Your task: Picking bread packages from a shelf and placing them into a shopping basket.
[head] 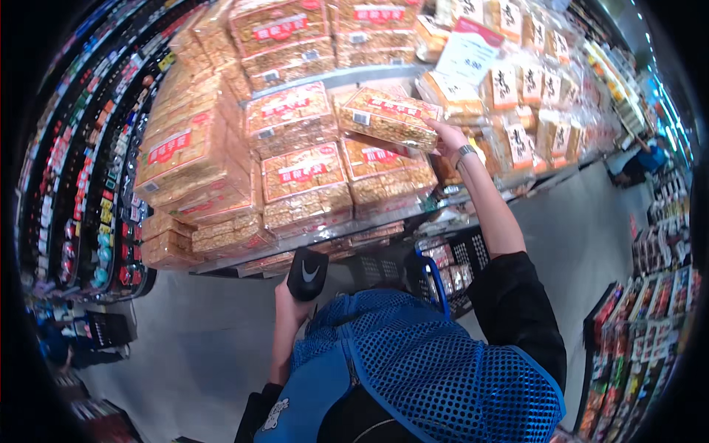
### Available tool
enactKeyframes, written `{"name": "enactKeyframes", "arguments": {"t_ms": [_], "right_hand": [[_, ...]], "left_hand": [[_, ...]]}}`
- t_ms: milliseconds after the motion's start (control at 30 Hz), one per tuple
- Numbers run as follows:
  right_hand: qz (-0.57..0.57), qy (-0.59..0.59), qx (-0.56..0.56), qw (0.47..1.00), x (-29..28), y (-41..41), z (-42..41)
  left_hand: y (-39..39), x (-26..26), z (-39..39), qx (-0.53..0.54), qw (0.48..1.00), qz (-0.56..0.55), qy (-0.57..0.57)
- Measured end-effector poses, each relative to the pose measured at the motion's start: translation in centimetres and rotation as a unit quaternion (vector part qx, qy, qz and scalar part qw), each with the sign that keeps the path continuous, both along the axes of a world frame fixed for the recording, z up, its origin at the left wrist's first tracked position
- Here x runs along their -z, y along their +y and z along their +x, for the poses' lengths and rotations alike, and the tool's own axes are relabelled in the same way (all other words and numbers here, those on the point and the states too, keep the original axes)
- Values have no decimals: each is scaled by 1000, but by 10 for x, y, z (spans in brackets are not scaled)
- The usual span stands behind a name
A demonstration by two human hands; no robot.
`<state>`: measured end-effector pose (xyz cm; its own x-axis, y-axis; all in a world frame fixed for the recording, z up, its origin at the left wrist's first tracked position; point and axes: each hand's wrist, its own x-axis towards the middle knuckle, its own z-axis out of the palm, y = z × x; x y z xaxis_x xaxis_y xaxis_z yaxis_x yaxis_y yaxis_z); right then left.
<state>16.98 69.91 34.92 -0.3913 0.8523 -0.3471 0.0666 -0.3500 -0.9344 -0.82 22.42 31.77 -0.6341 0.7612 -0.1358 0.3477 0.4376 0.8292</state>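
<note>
My right hand (447, 135), with a metal-band watch at the wrist, grips the right end of a clear-wrapped package of puffed snack blocks (382, 117) with a red label. The package is tilted above the front stacks of like packages, one of them (304, 173) to its left. My left hand (293, 299) is low, in front of the display, closed around a black object with a white Nike logo (307, 277); what the object is I cannot tell. A white and red price sign (468, 52) stands behind, near wrapped bread packs (504, 86).
The display shelf's front edge (332, 239) runs across before me. Below it on the right is a black basket (471, 249) with packages and a blue handle (437, 282). Stocked shelves (637, 343) stand at right and left. A person in blue (651, 158) is far right, another at far left.
</note>
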Motion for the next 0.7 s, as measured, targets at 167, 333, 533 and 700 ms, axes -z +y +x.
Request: {"name": "enactKeyframes", "arguments": {"t_ms": [167,333,533,700], "right_hand": [[-97,142,-45,984,12,-84,107],[-133,178,86,971,20,-168,195],[-37,168,280,945,28,-217,299],[4,15,383,923,91,-221,374]], "left_hand": [[39,-47,17,134,984,115,-21],[86,-69,50,205,955,123,-177],[117,-32,70,253,958,112,-78],[103,89,55,322,942,-55,78]]}}
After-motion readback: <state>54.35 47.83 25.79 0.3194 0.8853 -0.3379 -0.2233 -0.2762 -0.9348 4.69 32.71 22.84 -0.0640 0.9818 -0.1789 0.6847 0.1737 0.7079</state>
